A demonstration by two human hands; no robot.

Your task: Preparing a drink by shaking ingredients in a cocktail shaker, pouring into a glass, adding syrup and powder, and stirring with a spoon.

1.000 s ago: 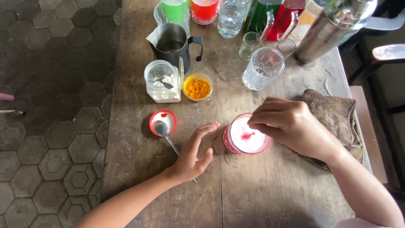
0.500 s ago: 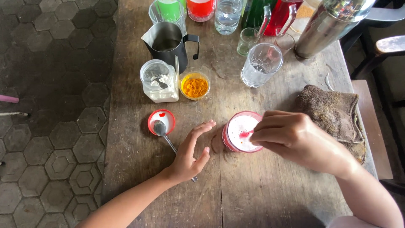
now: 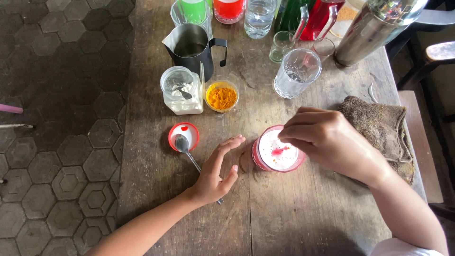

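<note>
A glass of pink drink with white foam and a red blot [image 3: 276, 154] stands on the wooden table [image 3: 294, 218]. My right hand [image 3: 332, 140] hovers over its right rim with the fingertips pinched together; whether they pinch anything is hidden. My left hand [image 3: 215, 173] rests open on the table just left of the glass, thumb toward it, lying over the handle of a metal spoon [image 3: 182, 143]. The spoon's bowl sits in a red lid [image 3: 189, 132].
Behind stand a jar of white powder [image 3: 181, 91], a small bowl of orange powder [image 3: 222, 97], a black pitcher [image 3: 192, 45], an empty glass [image 3: 296, 73], a steel flask [image 3: 374, 28] and coloured bottles. A brown cloth [image 3: 379, 125] lies right of my right hand.
My right hand has shifted a little left over the foam, and the red blot now shows more. My left hand has stayed beside the glass.
</note>
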